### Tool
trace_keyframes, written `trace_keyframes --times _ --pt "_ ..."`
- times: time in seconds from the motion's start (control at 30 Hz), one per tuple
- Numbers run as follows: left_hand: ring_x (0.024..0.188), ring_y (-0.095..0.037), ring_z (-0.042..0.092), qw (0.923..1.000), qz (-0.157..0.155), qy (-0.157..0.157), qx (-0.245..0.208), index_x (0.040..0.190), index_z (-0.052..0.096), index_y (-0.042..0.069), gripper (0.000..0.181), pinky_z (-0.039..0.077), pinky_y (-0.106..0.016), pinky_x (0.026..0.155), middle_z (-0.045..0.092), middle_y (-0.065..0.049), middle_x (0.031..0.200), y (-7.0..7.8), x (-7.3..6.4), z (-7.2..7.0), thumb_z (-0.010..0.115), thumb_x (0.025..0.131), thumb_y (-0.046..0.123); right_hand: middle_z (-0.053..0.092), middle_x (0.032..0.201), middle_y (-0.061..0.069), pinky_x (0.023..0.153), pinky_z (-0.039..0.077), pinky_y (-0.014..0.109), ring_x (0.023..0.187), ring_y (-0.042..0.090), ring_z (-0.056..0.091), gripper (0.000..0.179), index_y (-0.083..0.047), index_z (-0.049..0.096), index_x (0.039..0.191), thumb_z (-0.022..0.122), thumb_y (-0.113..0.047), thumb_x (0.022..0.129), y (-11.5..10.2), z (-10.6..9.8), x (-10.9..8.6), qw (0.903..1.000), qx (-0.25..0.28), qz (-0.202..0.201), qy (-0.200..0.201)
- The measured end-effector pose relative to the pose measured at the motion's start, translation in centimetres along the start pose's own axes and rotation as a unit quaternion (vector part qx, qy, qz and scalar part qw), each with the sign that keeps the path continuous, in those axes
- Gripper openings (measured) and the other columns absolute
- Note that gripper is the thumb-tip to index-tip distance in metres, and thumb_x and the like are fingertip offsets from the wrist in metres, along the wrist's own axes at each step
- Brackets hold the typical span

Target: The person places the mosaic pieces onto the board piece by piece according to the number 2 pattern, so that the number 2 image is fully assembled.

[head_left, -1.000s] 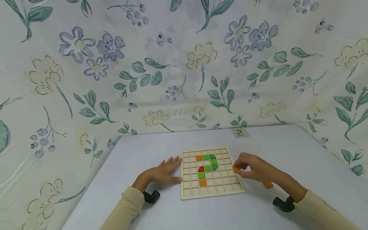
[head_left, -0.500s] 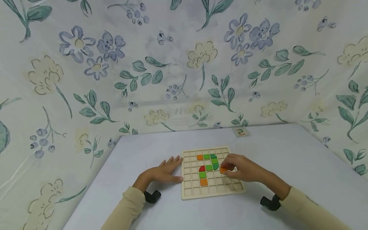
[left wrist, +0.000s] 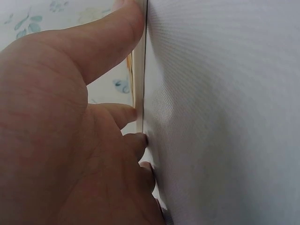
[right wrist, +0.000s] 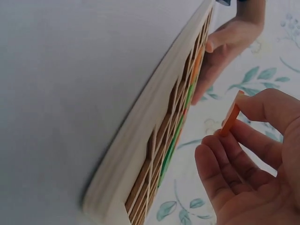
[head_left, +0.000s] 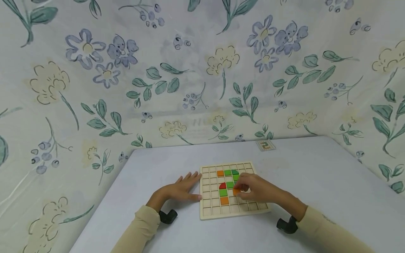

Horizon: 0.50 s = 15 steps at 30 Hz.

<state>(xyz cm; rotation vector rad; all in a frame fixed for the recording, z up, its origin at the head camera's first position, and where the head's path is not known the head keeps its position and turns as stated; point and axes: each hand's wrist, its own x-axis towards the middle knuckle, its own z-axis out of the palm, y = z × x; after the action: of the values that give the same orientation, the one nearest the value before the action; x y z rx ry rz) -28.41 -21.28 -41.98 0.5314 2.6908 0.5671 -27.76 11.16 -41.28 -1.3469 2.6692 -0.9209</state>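
A square wooden grid board (head_left: 216, 211) lies on the table. Set in its cells are orange, green and red tiles, including a red rounded one (head_left: 223, 185) and an orange square (head_left: 224, 200). My right hand (head_left: 257, 188) pinches an orange tile (right wrist: 230, 117) between thumb and fingers, held above the middle cells. In the right wrist view a gap shows between that tile and the board. The right hand covers part of the green tiles in the head view. My left hand (head_left: 181, 189) rests with spread fingers against the board's left edge; its fingertips touch the rim in the left wrist view.
A small patterned card (head_left: 265, 145) with a coloured grid lies near the table's back edge. Behind the white table (head_left: 158, 165) hangs a floral curtain (head_left: 196, 88). Each wrist wears a black device, such as the one on the left wrist (head_left: 168, 216).
My right hand has moved left with the orange tile, from beside the board's right edge to over its middle. The loose orange piece under the right forearm is now hidden. The left hand stays put.
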Motion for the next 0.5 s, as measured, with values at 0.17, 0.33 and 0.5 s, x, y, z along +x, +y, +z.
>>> trace_keyframes --times 0.17,0.33,0.5 --pt "0.157 -0.035 0.001 1.0000 -0.003 0.001 0.002 0.161 0.017 0.013 0.096 0.001 -0.057 0.125 0.009 -0.011 0.169 -0.1 0.0 0.1 0.065 0.090 0.056 0.063 0.093 -0.002 0.073 0.055 0.022 0.081 0.008 0.056 0.011 -0.008 0.072 0.099 0.072 -0.007 0.088 -0.2 0.6 0.4 0.9999 0.002 -0.014 0.004" --pt "0.157 -0.035 0.001 1.0000 -0.004 0.001 0.006 0.161 0.017 0.013 0.097 0.001 -0.058 0.125 0.009 -0.011 0.169 -0.1 0.2 0.1 0.065 0.090 0.057 0.063 0.093 -0.003 0.073 0.054 0.020 0.081 0.006 0.056 0.011 -0.009 0.072 0.099 0.074 -0.010 0.088 -0.3 1.0 0.6 0.9999 0.004 -0.009 0.001" --pt "0.157 -0.035 0.002 0.9999 -0.006 0.003 0.011 0.161 0.017 0.013 0.096 0.001 -0.058 0.125 0.010 -0.011 0.169 0.0 0.1 0.1 0.065 0.090 0.057 0.062 0.092 -0.004 0.072 0.052 0.019 0.081 0.005 0.053 0.012 -0.009 0.073 0.100 0.074 -0.013 0.088 -0.2 1.4 0.8 1.0000 0.009 0.001 -0.003"
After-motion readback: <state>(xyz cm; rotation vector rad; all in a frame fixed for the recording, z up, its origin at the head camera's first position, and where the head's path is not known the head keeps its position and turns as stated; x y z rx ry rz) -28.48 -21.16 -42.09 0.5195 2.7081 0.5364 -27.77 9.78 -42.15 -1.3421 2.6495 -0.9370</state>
